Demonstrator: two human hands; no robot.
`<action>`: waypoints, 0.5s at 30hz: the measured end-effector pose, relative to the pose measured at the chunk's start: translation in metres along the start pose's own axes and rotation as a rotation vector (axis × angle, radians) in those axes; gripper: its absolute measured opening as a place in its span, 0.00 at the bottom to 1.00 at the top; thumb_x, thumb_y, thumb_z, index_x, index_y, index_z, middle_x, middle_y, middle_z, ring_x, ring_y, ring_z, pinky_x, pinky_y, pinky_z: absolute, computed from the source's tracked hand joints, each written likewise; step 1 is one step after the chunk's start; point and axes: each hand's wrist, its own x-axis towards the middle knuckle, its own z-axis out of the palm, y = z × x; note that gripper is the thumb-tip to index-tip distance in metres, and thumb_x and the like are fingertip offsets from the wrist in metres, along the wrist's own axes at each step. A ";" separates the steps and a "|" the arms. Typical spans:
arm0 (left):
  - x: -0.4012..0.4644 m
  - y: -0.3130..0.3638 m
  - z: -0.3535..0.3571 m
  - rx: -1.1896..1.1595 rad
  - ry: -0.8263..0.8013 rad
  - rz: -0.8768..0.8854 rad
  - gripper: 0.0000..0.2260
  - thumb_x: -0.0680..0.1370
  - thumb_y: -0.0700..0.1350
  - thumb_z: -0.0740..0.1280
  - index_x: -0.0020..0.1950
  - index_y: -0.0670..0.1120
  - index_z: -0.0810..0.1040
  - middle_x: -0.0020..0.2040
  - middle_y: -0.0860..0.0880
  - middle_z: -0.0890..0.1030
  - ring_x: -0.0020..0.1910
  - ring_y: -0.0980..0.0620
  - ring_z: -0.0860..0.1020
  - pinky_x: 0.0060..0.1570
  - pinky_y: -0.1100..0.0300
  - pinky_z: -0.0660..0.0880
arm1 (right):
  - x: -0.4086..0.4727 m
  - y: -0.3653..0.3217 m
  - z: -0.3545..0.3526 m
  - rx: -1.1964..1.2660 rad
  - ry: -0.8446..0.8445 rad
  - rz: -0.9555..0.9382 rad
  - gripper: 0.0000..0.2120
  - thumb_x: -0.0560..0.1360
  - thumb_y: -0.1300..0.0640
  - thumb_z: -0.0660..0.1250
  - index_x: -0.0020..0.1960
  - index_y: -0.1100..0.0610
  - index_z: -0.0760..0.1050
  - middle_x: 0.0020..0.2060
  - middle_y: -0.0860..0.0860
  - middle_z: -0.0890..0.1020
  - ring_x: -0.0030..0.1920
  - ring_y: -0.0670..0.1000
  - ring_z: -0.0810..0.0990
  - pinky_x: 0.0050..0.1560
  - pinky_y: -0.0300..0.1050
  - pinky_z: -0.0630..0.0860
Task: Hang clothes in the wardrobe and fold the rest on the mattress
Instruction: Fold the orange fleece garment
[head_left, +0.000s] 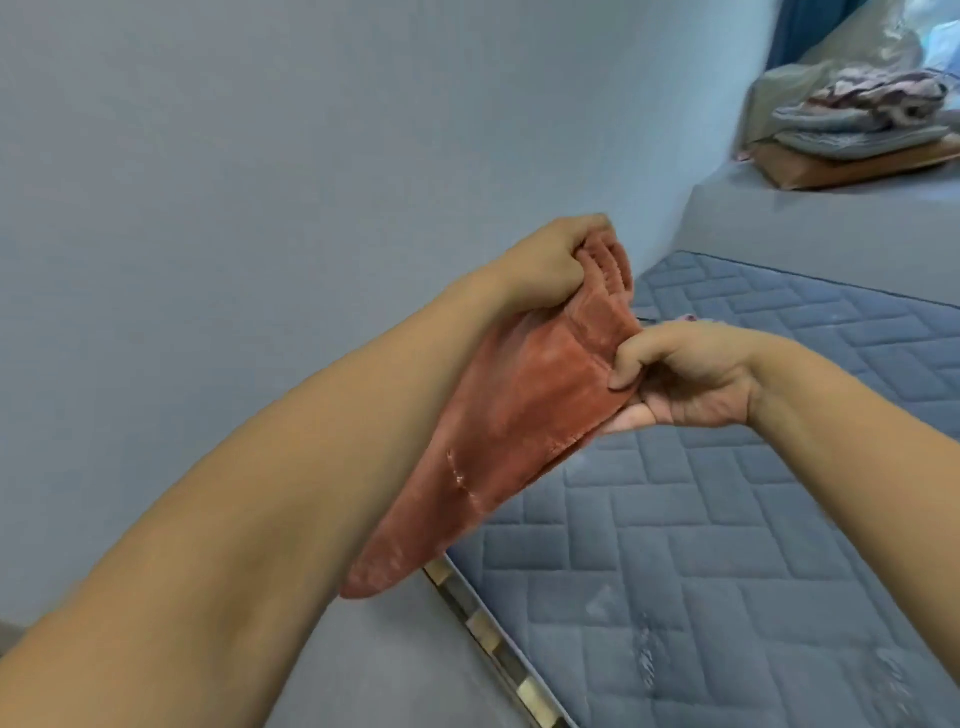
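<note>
While the rust-red garment (498, 431) is hanging in the air over the mattress (753, 545) edge, the left hand (550, 265) is bunching its ribbed top and the right hand (691, 374) is pinching the side. Looks like folding's underway; next it probably needs spreading flat on the mattress.

Below and to the right of both hands, the blue quilted mattress (727, 545) lies bare, leaving open room to lower onto. The rust-red fleece cloth (498, 431) hangs between the left hand (550, 265) and right hand (691, 374), filling the gap there. Beyond the right hand, a stack of folded grey and patterned clothes (872, 114) occupies the raised grey ledge (779, 218). Left of the left hand, a plain grey-blue wall (260, 156) closes that side.
</note>
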 end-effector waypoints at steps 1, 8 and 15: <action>0.020 0.010 0.042 0.030 -0.079 0.013 0.16 0.73 0.27 0.54 0.50 0.40 0.78 0.47 0.44 0.85 0.48 0.47 0.82 0.52 0.53 0.79 | -0.015 0.022 -0.036 0.049 0.015 0.002 0.20 0.63 0.73 0.60 0.50 0.66 0.84 0.55 0.65 0.82 0.53 0.61 0.84 0.46 0.56 0.83; 0.085 0.048 0.423 0.152 -0.425 0.074 0.20 0.74 0.33 0.59 0.63 0.47 0.73 0.59 0.44 0.81 0.60 0.44 0.77 0.60 0.50 0.71 | -0.138 0.262 -0.282 0.416 0.397 0.192 0.26 0.60 0.74 0.62 0.58 0.70 0.79 0.57 0.66 0.81 0.55 0.64 0.83 0.45 0.56 0.83; -0.015 -0.026 0.717 0.396 -0.840 -0.086 0.31 0.77 0.42 0.61 0.79 0.53 0.56 0.79 0.47 0.56 0.78 0.44 0.55 0.76 0.39 0.45 | -0.203 0.533 -0.397 0.203 0.875 0.840 0.11 0.74 0.72 0.60 0.52 0.61 0.72 0.39 0.58 0.76 0.39 0.56 0.75 0.46 0.46 0.70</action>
